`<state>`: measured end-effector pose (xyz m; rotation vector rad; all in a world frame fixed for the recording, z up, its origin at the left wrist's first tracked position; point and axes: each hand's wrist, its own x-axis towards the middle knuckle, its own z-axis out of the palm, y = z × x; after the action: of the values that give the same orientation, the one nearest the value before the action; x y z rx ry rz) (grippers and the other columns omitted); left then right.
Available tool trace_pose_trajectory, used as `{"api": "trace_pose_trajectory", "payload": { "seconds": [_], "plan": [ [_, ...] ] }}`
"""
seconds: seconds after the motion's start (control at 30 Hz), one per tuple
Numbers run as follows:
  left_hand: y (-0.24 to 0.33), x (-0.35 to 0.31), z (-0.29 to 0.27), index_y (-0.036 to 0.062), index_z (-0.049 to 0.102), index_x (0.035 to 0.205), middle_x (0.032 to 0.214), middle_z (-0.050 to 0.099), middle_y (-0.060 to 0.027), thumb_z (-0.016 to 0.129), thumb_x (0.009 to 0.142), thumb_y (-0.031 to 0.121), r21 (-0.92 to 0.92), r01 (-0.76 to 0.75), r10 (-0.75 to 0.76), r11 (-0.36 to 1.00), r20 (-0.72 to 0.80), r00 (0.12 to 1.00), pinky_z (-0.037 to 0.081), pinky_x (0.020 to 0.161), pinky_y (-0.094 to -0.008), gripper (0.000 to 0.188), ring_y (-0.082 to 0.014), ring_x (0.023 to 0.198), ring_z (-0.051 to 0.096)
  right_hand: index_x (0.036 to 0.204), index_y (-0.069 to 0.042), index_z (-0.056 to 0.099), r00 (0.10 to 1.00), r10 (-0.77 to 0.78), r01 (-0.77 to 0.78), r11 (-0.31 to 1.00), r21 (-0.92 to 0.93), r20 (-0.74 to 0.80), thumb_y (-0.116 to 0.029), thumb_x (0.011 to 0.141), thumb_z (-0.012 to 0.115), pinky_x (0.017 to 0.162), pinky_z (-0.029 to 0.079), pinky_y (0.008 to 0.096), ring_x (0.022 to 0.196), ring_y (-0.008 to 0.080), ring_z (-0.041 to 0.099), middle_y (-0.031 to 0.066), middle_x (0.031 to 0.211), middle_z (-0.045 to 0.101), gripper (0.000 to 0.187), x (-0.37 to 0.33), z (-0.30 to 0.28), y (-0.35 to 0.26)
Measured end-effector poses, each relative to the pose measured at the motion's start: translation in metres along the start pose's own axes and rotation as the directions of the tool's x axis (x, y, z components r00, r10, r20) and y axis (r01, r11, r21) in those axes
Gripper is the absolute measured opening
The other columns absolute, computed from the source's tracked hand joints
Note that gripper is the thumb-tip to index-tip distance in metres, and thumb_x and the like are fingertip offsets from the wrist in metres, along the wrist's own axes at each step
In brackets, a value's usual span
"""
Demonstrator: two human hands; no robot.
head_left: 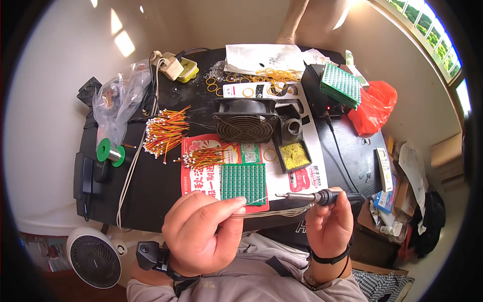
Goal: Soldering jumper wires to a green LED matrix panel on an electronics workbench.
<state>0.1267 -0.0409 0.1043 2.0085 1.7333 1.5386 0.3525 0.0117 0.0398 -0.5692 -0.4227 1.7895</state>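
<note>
My left hand [201, 226] is closed, thumb and forefinger pinching a thin silver solder wire [258, 200] that sticks out to the right. In my right hand [329, 221] is a soldering iron [326, 197], its tip pointing left and just short of the wire's end. Beyond my fingers lies a green circuit board panel [243, 182] with rows of small pads. It rests on a red and white printed sheet [191, 173]. Behind the panel is a small bunch of red and yellow wires [204, 158]; a bigger pile of such wires [165, 133] lies farther left.
A black fan [245, 121] stands mid-table, beside an iron stand with yellow sponge [294, 155]. A solder spool [110, 152] sits left. Far right are stacked green boards [341, 84] and a red bag [372, 107]. A black cord [342, 156] crosses the right side.
</note>
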Motion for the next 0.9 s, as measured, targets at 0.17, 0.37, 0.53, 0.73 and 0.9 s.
{"api": "trace_pose_trajectory", "payload": {
  "seconds": [0.17,0.37,0.53,0.73,0.9],
  "plan": [
    [-0.001,0.001,0.004,0.0007,0.071,0.092,0.067,0.062,-0.0070,0.074,0.072,-0.004,0.032,-0.050,0.050,0.998,-0.005,0.999,0.045,0.048,-0.0307,0.021,-0.0197,0.052,0.057,0.103,-0.003,0.059,0.999,0.001,0.000,1.000,0.023,-0.036,-0.026,0.103,0.052,0.052,0.046,0.0283,0.057,0.0175,0.057,0.0111,0.077,0.068,0.025,-0.001,0.002,0.001],
    [-0.003,-0.001,0.002,-0.0019,0.069,0.095,0.070,0.062,-0.0075,0.068,0.081,-0.007,0.008,-0.074,0.074,0.997,-0.011,0.997,0.040,0.048,-0.0253,0.016,-0.0141,0.055,0.054,0.103,-0.002,0.060,0.999,0.006,-0.005,1.000,0.021,-0.047,-0.027,0.103,0.051,0.052,0.046,0.0284,0.056,0.0171,0.057,0.0103,0.077,0.068,0.026,0.002,0.003,0.004],
    [-0.005,-0.001,0.007,0.0003,0.071,0.093,0.066,0.062,-0.0062,0.074,0.071,-0.004,0.015,-0.062,0.063,0.998,-0.055,0.997,0.044,0.047,-0.0302,0.022,-0.0188,0.051,0.056,0.104,-0.002,0.061,0.999,0.013,-0.012,1.000,0.019,-0.046,-0.028,0.103,0.051,0.052,0.045,0.0281,0.056,0.0170,0.057,0.0100,0.078,0.068,0.028,0.004,0.004,0.004],
    [-0.008,0.001,0.005,0.0003,0.071,0.093,0.066,0.061,-0.0059,0.073,0.071,-0.004,0.037,-0.051,0.052,0.998,-0.017,0.999,0.043,0.047,-0.0302,0.023,-0.0190,0.051,0.056,0.103,-0.004,0.060,1.000,0.012,-0.013,0.998,-0.055,-0.025,-0.029,0.104,0.049,0.048,0.045,0.0235,0.059,0.0133,0.059,0.0075,0.077,0.067,0.028,0.005,0.006,0.006],
    [-0.008,0.005,0.009,-0.0015,0.070,0.091,0.064,0.059,-0.0075,0.070,0.076,-0.007,-0.006,-0.073,0.072,0.997,-0.051,0.996,0.039,0.047,-0.0253,0.015,-0.0152,0.051,0.052,0.103,-0.004,0.060,0.998,0.011,-0.015,0.997,-0.071,-0.061,-0.030,0.105,0.048,0.047,0.045,0.0226,0.057,0.0120,0.057,0.0057,0.074,0.065,0.028,0.006,0.011,0.005]
  ]
}}
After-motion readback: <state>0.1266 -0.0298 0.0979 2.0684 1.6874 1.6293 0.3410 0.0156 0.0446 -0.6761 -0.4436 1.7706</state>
